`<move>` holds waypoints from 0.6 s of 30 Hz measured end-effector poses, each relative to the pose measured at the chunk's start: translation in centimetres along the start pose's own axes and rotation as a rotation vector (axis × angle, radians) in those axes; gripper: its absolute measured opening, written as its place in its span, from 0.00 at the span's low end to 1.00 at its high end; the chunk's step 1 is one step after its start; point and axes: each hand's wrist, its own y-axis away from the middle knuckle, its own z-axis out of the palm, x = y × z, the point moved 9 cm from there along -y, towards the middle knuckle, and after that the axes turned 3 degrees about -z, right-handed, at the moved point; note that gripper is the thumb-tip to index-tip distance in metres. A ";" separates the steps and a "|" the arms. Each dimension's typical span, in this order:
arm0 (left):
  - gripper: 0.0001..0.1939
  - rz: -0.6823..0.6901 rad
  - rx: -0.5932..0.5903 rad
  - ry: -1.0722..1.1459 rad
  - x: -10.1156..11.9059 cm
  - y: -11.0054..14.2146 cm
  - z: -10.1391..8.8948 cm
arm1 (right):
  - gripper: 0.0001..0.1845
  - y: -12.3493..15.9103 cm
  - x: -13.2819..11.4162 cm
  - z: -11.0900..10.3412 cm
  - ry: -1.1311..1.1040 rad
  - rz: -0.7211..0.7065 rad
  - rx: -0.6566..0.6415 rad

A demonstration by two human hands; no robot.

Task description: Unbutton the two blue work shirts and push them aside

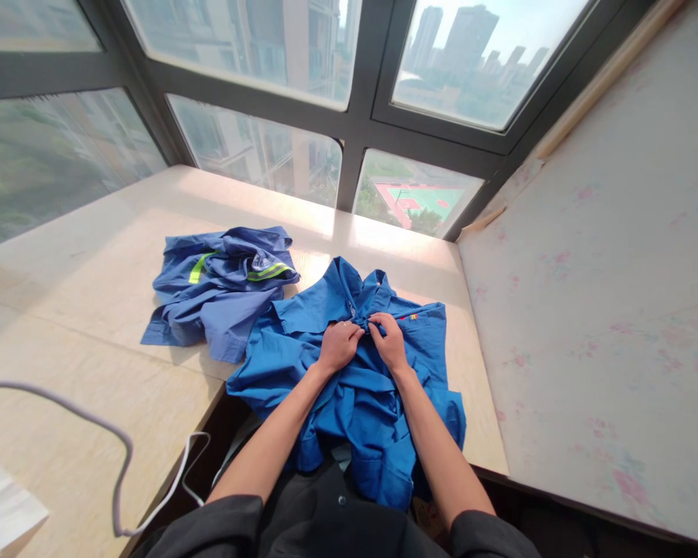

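Observation:
A bright blue work shirt (349, 395) lies spread on the ledge before me, its collar toward the window and its lower part hanging over the front edge. Just below the collar, my left hand (340, 343) pinches the front opening of the shirt, fingers closed on the cloth. Close beside it on the right, my right hand (387, 339) also grips the front edge between thumb and fingers. A small red and yellow mark shows on the chest, right of my right hand. Whatever fastening sits between my fingertips is too small to make out.
A second, crumpled blue garment with yellow-green reflective strips (224, 291) lies to the left. A grey and white cable (119, 465) loops over the ledge (81, 325) at lower left, near white paper (5, 508). Windows stand behind; a flowered wall (605, 310) bounds the right.

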 end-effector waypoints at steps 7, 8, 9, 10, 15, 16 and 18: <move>0.14 -0.011 0.033 -0.044 -0.1 0.0 0.0 | 0.14 0.5 -0.9 0.3 0.130 -0.079 -0.012; 0.14 -0.013 0.037 -0.051 -0.2 0.0 0.0 | 0.15 0.5 -1.0 0.4 0.128 -0.087 -0.026; 0.14 -0.015 0.039 -0.055 -0.2 0.0 0.0 | 0.15 0.4 -1.1 0.6 0.120 -0.099 -0.043; 0.14 -0.016 0.040 -0.055 -0.3 0.0 0.0 | 0.15 0.4 -1.2 0.7 0.110 -0.110 -0.058; 0.13 -0.013 0.027 -0.029 -0.4 0.0 0.0 | 0.12 0.4 -0.7 1.0 0.073 -0.086 -0.096; 0.13 -0.009 0.023 -0.031 -0.4 0.0 0.1 | 0.12 0.4 -0.5 1.0 0.062 -0.072 -0.093; 0.13 -0.001 0.014 -0.040 -0.4 0.1 0.2 | 0.11 0.3 -0.3 0.9 0.041 -0.053 -0.083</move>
